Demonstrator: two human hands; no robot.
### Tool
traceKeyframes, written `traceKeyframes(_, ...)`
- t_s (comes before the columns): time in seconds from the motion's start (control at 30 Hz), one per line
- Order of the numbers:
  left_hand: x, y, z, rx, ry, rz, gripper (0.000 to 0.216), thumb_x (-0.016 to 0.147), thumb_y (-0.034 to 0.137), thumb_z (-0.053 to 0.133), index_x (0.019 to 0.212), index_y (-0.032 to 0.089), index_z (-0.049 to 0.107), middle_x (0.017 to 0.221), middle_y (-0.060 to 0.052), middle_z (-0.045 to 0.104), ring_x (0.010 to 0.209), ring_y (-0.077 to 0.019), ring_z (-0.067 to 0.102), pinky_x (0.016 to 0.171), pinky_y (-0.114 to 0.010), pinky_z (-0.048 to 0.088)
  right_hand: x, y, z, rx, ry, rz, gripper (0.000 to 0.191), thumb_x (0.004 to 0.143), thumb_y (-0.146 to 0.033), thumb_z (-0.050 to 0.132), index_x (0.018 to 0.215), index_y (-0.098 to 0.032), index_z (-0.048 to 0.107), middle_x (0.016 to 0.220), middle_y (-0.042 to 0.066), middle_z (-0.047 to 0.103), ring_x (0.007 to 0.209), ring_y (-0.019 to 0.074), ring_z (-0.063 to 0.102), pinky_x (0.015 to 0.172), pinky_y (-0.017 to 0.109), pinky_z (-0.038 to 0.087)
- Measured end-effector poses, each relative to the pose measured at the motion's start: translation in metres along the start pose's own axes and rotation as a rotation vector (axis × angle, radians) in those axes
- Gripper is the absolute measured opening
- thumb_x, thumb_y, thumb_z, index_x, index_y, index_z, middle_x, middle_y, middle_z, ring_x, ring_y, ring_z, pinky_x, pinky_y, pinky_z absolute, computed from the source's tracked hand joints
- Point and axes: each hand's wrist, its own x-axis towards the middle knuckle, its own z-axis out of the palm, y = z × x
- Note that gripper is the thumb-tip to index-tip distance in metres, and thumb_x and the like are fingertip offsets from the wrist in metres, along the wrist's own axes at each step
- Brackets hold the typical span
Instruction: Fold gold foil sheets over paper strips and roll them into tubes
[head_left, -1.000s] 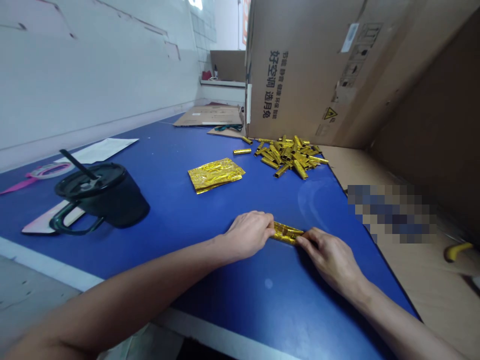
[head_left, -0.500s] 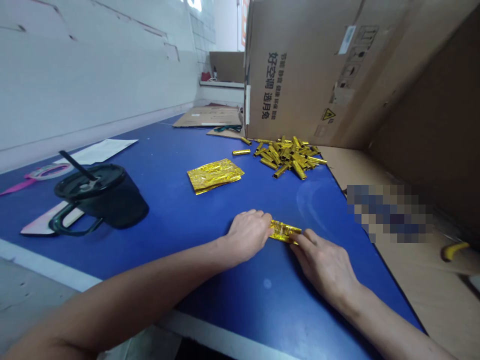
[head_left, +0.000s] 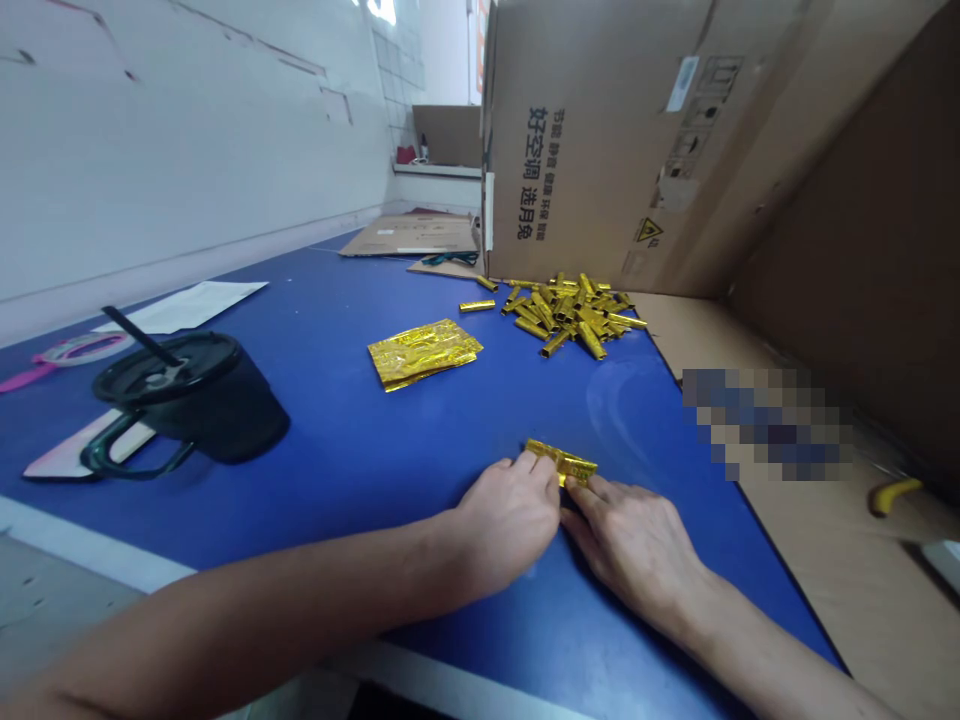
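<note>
Gold foil strip (head_left: 575,469) runs crosswise, right end nearer; left fingers (head_left: 545,474) and right fingers (head_left: 598,494) touch it, closure unclear

Looks along a glossy blue flat tabletop (head_left: 330,420) beside a smooth white wall (head_left: 187,130).
Shows thin reddish-brown lines (head_left: 112,45) high on the wall, then leads back to pale tiles (head_left: 390,85) with dark joints, under a bright white patch of light (head_left: 382,10) at the very top. Ends, beyond the tabletop, at a low white ledge (head_left: 439,187) backed by a plain brown cardboard panel (head_left: 454,135). Rises on the right into a tall brown cardboard carton (head_left: 600,150) with dark printed characters, and falls into shadow at far right. Catches soft pale glare near the tabletop's front edge.
</note>
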Motion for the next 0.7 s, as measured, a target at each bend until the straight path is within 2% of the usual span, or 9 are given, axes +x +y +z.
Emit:
traceKeyframes(0.1,-0.001,-0.002,-0.003,-0.005,-0.036,0.015,0.027,0.077,0.019,0.05,0.102,0.009,0.05,0.095,-0.011,0.053,0.087,-0.0233,0.05,0.07,-0.032,0.038,-0.001,0.0,-0.001,0.029,-0.028,0.003,0.021,0.082,-0.028,0.042,0.084,-0.016,0.06,0.076,0.008,0.065,0.066,0.0186,0.061,0.058,0.028,0.045)
traceKeyframes(0.33,0.001,-0.016,0.006,-0.028,0.012,0.008,0.033,0.082,0.021,0.042,0.113,0.011,0.045,0.115,-0.013,0.051,0.111,-0.0246,0.042,0.09,-0.038,0.029,-0.006,0.003,-0.002,0.196,-0.086,-0.033,0.024,0.084,-0.033,0.039,0.088,-0.019,0.058,0.079,0.006,0.066,0.07,0.0184,0.062,0.059,0.027,0.044)
traceKeyframes(0.53,0.004,-0.022,0.004,-0.168,-0.028,0.011,0.034,0.084,0.021,0.036,0.116,0.013,0.042,0.125,-0.012,0.044,0.117,-0.0213,0.037,0.093,-0.038,0.028,-0.012,-0.003,0.0,0.287,-0.079,-0.083,0.024,0.082,-0.034,0.043,0.095,-0.019,0.057,0.078,0.006,0.067,0.07,0.0174,0.063,0.059,0.024,0.042)
traceKeyframes(0.63,0.006,-0.025,0.0,-0.265,-0.073,0.054,0.034,0.085,0.02,0.034,0.117,0.012,0.042,0.129,-0.012,0.04,0.12,-0.0198,0.033,0.096,-0.036,0.027,-0.012,-0.008,0.002,0.26,-0.091,-0.097,0.025,0.081,-0.035,0.043,0.095,-0.018,0.056,0.076,0.006,0.067,0.066,0.0181,0.063,0.055,0.024,0.041)
traceKeyframes(0.7,0.006,-0.027,0.0,-0.291,-0.059,0.057,0.033,0.085,0.021,0.034,0.116,0.014,0.044,0.13,-0.012,0.037,0.122,-0.0211,0.029,0.096,-0.038,0.026,-0.012,-0.011,0.001,0.225,-0.112,-0.087,0.027,0.081,-0.036,0.044,0.097,-0.017,0.056,0.075,0.006,0.068,0.063,0.0193,0.064,0.052,0.025,0.041)
